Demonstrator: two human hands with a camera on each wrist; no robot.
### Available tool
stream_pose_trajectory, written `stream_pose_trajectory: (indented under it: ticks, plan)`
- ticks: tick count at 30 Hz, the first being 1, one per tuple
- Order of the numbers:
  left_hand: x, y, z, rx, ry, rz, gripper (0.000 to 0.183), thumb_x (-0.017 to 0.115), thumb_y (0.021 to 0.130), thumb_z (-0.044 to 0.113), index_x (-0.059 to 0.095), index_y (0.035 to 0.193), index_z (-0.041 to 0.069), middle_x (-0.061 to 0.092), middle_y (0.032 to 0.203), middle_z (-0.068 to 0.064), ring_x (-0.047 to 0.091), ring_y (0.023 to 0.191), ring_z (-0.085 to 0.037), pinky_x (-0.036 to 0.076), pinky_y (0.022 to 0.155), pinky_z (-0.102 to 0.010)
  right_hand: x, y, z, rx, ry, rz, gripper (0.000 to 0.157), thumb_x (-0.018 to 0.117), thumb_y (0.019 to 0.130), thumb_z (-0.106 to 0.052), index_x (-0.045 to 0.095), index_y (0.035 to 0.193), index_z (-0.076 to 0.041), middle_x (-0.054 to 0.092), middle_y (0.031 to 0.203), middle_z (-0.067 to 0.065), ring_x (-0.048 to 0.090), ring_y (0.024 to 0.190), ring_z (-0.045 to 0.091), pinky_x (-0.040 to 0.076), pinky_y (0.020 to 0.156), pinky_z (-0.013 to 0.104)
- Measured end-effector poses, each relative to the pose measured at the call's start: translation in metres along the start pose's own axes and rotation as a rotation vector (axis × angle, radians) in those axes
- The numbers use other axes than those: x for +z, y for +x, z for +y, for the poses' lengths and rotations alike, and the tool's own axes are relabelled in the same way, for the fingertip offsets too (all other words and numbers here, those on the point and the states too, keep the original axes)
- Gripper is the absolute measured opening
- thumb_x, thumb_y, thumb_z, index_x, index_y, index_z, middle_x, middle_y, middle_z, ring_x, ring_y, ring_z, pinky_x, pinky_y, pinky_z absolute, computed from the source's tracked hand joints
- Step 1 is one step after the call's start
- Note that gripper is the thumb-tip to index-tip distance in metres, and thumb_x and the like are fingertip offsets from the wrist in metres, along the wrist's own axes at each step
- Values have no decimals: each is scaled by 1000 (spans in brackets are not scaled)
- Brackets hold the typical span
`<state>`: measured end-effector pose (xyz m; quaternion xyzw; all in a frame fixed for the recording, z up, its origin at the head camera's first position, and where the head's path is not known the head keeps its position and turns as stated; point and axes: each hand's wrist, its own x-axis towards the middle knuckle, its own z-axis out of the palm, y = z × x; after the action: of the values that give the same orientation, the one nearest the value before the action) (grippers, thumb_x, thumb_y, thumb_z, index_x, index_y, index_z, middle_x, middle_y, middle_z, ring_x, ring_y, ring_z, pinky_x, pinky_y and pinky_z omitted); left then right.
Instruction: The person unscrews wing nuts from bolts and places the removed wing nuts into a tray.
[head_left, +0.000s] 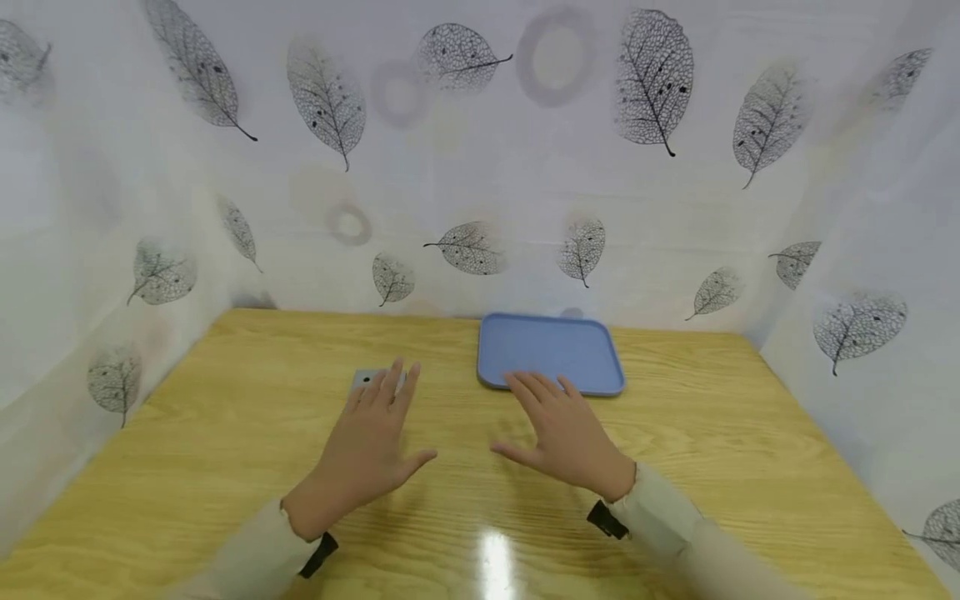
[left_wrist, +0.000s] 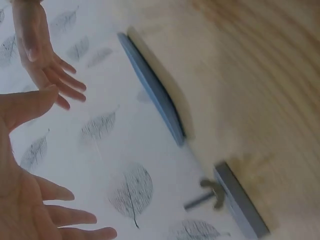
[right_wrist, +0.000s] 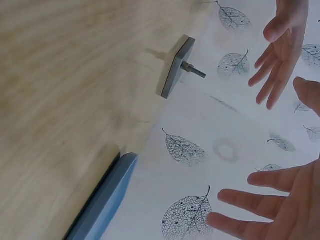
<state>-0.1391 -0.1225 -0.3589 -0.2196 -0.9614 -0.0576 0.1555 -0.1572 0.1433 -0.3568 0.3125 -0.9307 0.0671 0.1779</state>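
Both hands hover over the wooden table with fingers extended and thumbs apart, holding nothing. My left hand (head_left: 363, 450) is closest to a grey plate (head_left: 363, 380), whose near part it hides in the head view. From that plate (left_wrist: 242, 201) a bolt (left_wrist: 196, 202) stands up, and a wing nut (left_wrist: 218, 192) sits on it near the base, as the left wrist view shows. My right hand (head_left: 566, 437) is just in front of a blue tray (head_left: 551, 354), its fingertips overlapping the near rim in the head view.
The wooden table (head_left: 720, 450) reaches back to a pale curtain (head_left: 495, 150) printed with leaves, which also hangs along both sides. The blue tray lies near the back edge, to the right of the grey plate. Dark straps show at both cuffs.
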Motion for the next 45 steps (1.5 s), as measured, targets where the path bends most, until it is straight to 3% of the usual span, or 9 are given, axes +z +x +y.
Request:
stream_pose_trajectory:
  ticks: [5, 10, 18, 25, 36, 45]
  plan:
    - [-5, -2, -28, -5, 54, -16, 101, 73, 73, 52, 26, 146, 0, 37, 146, -23, 40, 130, -42, 34, 104, -56, 6, 23, 0, -64, 6, 17, 78, 57, 82, -62, 46, 137, -8, 57, 130, 8, 53, 119, 27, 39, 101, 55]
    - [-4, 2, -54, 37, 81, -70, 98, 74, 74, 49, 29, 144, -2, 41, 143, -23, 43, 128, -41, 35, 103, -56, 11, 45, -4, -98, 7, -11, 77, 59, 81, -60, 46, 137, -8, 60, 126, 9, 57, 115, 27, 42, 98, 48]
    - [2, 15, -85, 65, 32, -214, 95, 75, 75, 44, 30, 143, -6, 42, 141, -25, 44, 127, -41, 36, 102, -55, 30, 78, -11, -140, 13, -122, 79, 57, 82, -62, 43, 140, -10, 59, 129, 8, 57, 117, 24, 41, 101, 45]
    - [19, 31, -109, 97, -17, -306, 93, 78, 72, 39, 34, 141, -6, 46, 137, -26, 49, 121, -42, 39, 100, -53, 50, 105, -16, -169, 16, -217, 82, 57, 81, -64, 40, 142, -11, 55, 134, 5, 54, 122, 21, 40, 103, 45]
    - [29, 45, -128, 75, -32, -385, 98, 79, 67, 49, 38, 140, -2, 47, 136, -25, 50, 120, -43, 40, 99, -56, 79, 139, -30, -171, -22, -379, 86, 55, 80, -67, 35, 144, -14, 48, 141, 4, 48, 128, 23, 35, 107, 48]
    - [34, 50, -133, 58, -67, -427, 95, 80, 64, 52, 44, 137, 4, 52, 129, -21, 54, 112, -39, 44, 92, -54, 100, 154, -44, -149, -110, -433, 90, 55, 73, -75, 43, 139, -16, 55, 133, 1, 53, 120, 20, 42, 100, 46]
